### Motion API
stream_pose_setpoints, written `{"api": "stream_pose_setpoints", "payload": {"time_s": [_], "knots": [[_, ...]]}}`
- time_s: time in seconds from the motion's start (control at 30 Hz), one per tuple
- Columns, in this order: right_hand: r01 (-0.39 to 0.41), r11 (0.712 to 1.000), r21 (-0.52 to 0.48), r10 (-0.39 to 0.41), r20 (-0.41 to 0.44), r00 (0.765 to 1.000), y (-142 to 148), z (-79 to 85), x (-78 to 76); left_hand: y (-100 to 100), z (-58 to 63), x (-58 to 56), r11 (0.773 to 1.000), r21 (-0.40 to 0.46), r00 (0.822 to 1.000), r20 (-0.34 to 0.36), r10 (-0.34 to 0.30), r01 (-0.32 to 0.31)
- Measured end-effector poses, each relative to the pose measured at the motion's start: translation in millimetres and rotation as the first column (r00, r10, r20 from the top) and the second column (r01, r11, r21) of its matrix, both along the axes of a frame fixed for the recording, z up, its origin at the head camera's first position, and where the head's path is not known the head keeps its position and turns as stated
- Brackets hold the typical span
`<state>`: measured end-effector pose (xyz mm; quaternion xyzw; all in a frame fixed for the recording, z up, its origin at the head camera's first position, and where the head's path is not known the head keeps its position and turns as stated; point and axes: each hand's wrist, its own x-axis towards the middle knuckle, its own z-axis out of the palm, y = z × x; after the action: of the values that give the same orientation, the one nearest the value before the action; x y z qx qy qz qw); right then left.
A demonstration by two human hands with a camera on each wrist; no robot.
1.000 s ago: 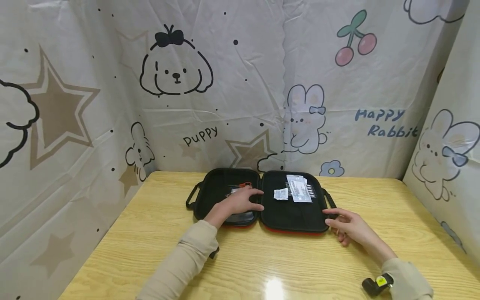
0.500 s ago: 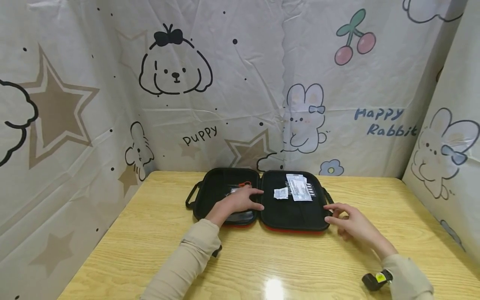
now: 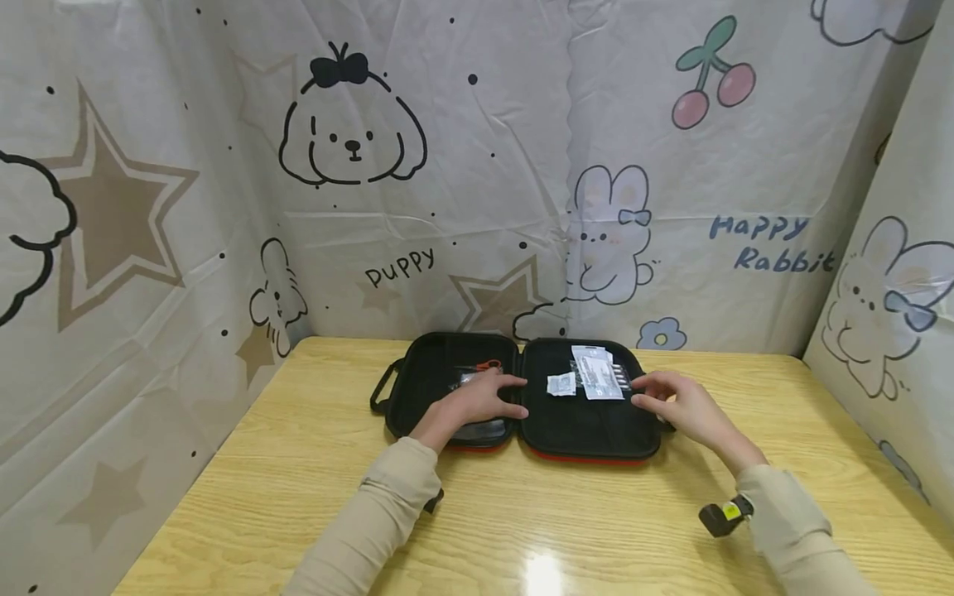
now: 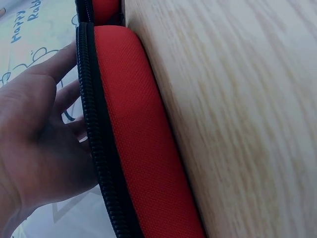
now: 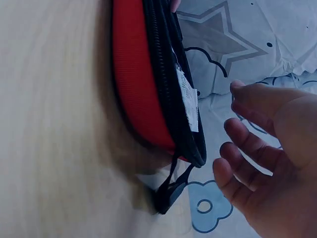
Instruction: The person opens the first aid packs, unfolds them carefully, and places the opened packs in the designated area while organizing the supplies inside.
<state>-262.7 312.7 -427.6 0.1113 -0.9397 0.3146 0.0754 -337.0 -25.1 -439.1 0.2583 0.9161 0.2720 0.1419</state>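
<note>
A zippered case, black inside and red outside, lies spread at the back of the table, its right half [image 3: 589, 430] holding a small white packet [image 3: 561, 385] and a larger one [image 3: 599, 374] over a clear-wrapped strip. My left hand [image 3: 480, 399] reaches over the left half [image 3: 410, 397], fingers extended toward the hinge and partly covering an item with an orange looped end [image 3: 489, 365]. Above the right rim hovers my right hand [image 3: 681, 401], fingers loosely bent near the packets. In the right wrist view this hand [image 5: 282, 148] has nothing between thumb and fingers.
Black carry handles stick out on both sides of the case, the left handle [image 3: 382, 389] and the right handle [image 5: 171, 193]. A wooden table [image 3: 522, 521] extends in front. Behind it hangs a printed cloth [image 3: 477, 165], with more cloth along both sides.
My right hand has risen from beside the case's right edge and moved left over the rim toward the packets. The left hand stays in place over the left half.
</note>
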Motion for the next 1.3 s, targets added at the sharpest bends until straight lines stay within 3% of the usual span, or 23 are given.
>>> {"api": "stream_pose_setpoints", "payload": {"time_s": [0.43,0.67,0.97,1.3], "knots": [[-0.06,0.997,0.039,0.059,0.035,0.998,-11,17.9,-45.3,0,2.2,0.6,1.0,0.021,1.0,0.008,0.007,-0.007],[-0.05,0.999,-0.019,0.052,0.11,0.993,-14,24.6,-66.7,1,3.1,0.5,1.0,0.004,1.0,-0.01,0.005,-0.005],[-0.027,0.999,-0.023,0.03,0.15,0.988,-8,13.9,-92.2,3,2.4,1.9,1.0,0.0,1.0,-0.009,0.008,-0.008],[-0.018,0.999,-0.046,0.026,0.2,0.979,-9,5.4,-104.4,2,-0.9,0.0,1.0,0.004,1.0,-0.014,0.021,-0.021]]}}
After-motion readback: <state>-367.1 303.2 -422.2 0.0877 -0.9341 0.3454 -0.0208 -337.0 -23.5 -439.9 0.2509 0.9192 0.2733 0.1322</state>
